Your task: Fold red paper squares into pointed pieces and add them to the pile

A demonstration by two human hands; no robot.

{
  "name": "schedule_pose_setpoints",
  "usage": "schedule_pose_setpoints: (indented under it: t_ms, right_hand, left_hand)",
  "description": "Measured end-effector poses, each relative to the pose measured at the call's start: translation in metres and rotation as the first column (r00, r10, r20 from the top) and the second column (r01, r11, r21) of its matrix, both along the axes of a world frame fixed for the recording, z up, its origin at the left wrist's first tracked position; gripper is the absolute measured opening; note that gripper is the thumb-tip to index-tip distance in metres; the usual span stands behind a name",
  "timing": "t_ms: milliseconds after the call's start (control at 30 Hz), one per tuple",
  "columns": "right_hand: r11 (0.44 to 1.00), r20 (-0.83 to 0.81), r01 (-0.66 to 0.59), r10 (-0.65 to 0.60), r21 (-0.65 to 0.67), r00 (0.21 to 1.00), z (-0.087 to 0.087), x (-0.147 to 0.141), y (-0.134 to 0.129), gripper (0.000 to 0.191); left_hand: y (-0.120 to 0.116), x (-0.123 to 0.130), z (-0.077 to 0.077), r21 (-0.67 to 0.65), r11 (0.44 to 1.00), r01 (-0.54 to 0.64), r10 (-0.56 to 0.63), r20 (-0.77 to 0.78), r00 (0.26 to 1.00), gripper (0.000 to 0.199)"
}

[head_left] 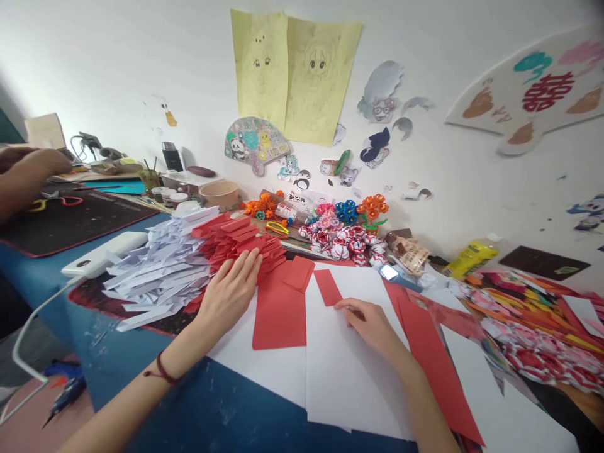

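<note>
My left hand (233, 283), with a dark red cord at its wrist, lies with fingers stretched out on a heap of folded red paper pieces (231, 236). Left of that heap is a larger pile of folded white paper pieces (160, 270). My right hand (365, 318) pinches the lower corner of a small red paper slip (328, 287) over white paper sheets (349, 377). Between my hands lies a red paper rectangle (280, 321), with smaller red slips (299, 275) overlapping its top.
Another person's hands (35, 170) are at the far left, near scissors (56, 201) on a black mat (108, 217). A white power bank (104, 255) trails a cable. Red-and-white paper flowers (340, 242) line the wall. At right lie a phone (399, 277) and a yellow bottle (474, 257).
</note>
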State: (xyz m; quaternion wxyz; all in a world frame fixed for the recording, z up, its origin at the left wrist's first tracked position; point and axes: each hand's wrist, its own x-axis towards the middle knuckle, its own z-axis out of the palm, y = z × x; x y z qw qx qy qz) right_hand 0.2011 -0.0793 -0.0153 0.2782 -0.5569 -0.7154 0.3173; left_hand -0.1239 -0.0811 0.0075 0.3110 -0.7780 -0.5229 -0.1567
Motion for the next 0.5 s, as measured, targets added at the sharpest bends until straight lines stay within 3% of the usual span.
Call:
schedule_pose_setpoints:
  t_ms: [200, 500]
  right_hand:
    - [1.000, -0.011, -0.007, 0.007, 0.000, 1.000, -0.003, 0.000, 0.000, 0.029]
    - [1.000, -0.014, -0.013, 0.013, 0.003, 1.000, -0.001, -0.001, -0.001, 0.029]
  left_hand:
    - [0.025, 0.000, -0.002, -0.008, 1.000, 0.005, -0.004, 0.074, 0.997, 0.052]
    - [0.019, -0.003, -0.003, -0.019, 1.000, -0.017, 0.018, 0.016, 1.000, 0.047]
